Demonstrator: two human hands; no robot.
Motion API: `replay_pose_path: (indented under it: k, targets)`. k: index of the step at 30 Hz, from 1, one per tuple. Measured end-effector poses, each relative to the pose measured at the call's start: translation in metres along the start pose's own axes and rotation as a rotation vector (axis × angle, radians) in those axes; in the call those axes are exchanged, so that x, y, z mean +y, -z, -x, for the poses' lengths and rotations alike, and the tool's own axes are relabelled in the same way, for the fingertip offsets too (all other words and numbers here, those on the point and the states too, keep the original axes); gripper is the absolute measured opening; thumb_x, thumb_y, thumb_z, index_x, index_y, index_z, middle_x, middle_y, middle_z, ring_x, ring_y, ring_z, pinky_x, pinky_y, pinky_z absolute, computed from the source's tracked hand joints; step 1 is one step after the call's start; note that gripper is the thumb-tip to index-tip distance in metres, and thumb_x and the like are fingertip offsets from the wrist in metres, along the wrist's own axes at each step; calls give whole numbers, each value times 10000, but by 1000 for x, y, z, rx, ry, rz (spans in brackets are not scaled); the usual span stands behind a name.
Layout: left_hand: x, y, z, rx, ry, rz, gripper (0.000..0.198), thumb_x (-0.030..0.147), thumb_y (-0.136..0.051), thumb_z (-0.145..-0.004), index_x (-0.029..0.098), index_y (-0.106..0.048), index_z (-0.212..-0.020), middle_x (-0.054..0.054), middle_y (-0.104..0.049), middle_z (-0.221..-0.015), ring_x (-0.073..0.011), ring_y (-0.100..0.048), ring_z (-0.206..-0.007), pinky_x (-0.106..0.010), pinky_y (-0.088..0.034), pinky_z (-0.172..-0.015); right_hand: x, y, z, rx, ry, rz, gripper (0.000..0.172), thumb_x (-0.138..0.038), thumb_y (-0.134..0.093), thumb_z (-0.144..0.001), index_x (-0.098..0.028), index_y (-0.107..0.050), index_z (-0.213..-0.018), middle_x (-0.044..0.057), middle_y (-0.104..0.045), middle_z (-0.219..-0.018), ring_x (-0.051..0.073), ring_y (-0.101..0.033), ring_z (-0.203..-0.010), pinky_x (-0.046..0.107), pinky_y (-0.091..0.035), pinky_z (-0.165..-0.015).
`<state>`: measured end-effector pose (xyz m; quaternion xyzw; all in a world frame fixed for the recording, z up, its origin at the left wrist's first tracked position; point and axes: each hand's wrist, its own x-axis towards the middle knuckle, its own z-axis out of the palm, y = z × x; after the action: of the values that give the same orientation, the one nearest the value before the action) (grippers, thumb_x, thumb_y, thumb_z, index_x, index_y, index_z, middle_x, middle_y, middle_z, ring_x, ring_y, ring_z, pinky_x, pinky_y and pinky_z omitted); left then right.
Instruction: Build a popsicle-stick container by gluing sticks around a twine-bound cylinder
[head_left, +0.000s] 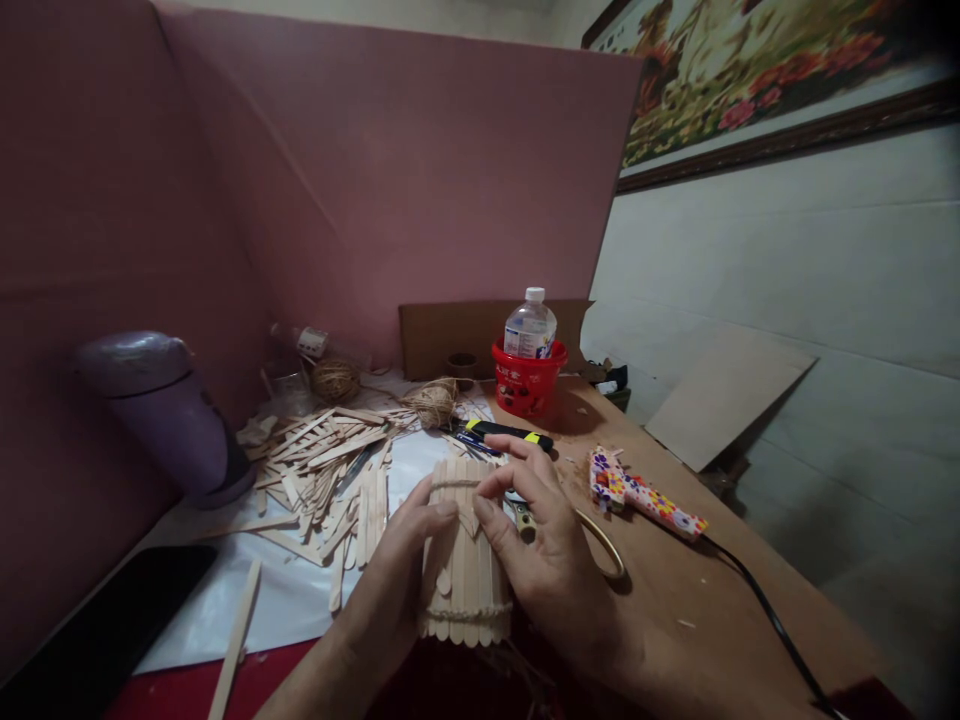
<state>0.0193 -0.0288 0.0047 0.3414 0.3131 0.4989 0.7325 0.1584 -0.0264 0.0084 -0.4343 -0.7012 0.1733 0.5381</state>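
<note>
A tube-like piece made of upright wooden craft sticks (465, 570) is held between my two hands near the front of the table. Twine runs around it near its top and near its scalloped lower end. My left hand (401, 550) wraps its left side, with the thumb on the front face. My right hand (544, 540) is at its right side, thumb and index finger close together at the upper front edge, the other fingers curled above. Small stick pieces lie on the front face, between the twine bands. Whether the right fingertips pinch something small cannot be made out.
Loose craft sticks (322, 460) and twine balls (435, 402) lie left and behind. A red bucket (527, 385) holds a bottle (531, 325). The flowered glue gun (645, 495), its cord, scissors (525, 518) and a cutter (510, 434) are right. A purple tumbler (169, 420) stands left.
</note>
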Motion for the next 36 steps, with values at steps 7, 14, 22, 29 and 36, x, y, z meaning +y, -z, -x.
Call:
replay_pose_path:
  k: [7, 14, 22, 29, 36]
  targets:
    - [1, 0, 0, 61, 7, 7, 471, 256, -587, -824, 196, -522, -1287, -93, -707, -1020, -232, -674, -853, -319, -516, -729, 1, -4, 5, 46, 20, -1, 73, -234, -518, -900, -221, -568, -848, 78, -487, -1265, 226, -435, -1241, 437, -346, -1040]
    - [3, -5, 1, -10, -32, 44, 437, 243, -580, -821, 189, -554, -1254, -91, -707, -963, -214, -674, -794, -298, -513, -706, 2, 6, 8, 30, 40, -5, 93, -253, -533, -914, -256, -620, -946, 54, -470, -1303, 220, -419, -1266, 432, -353, -1052]
    - [3, -3, 2, -9, -19, 5, 461, 247, -549, -832, 209, -507, -1290, -88, -687, -973, -196, -660, -769, -284, -507, -675, 5, 6, 13, 6, 99, 63, 81, -210, -580, -874, -251, -609, -938, 54, -447, -1319, 244, -395, -1282, 477, -340, -1048]
    - [2, -5, 1, -1, -52, -74, 382, 275, -522, -851, 197, -540, -1225, -99, -677, -963, -210, -656, -735, -277, -498, -583, 5, 1, 11, 17, 129, 69, 62, -182, -539, -891, -232, -573, -905, 64, -458, -1316, 241, -409, -1262, 476, -342, -1035]
    - [0, -6, 0, 21, -87, -81, 380, 272, -549, -828, 172, -558, -1195, -111, -684, -980, -216, -654, -780, -273, -497, -614, 3, -3, 16, 43, 150, 101, 110, -128, -511, -882, -229, -555, -894, 69, -473, -1295, 256, -418, -1245, 500, -345, -1017]
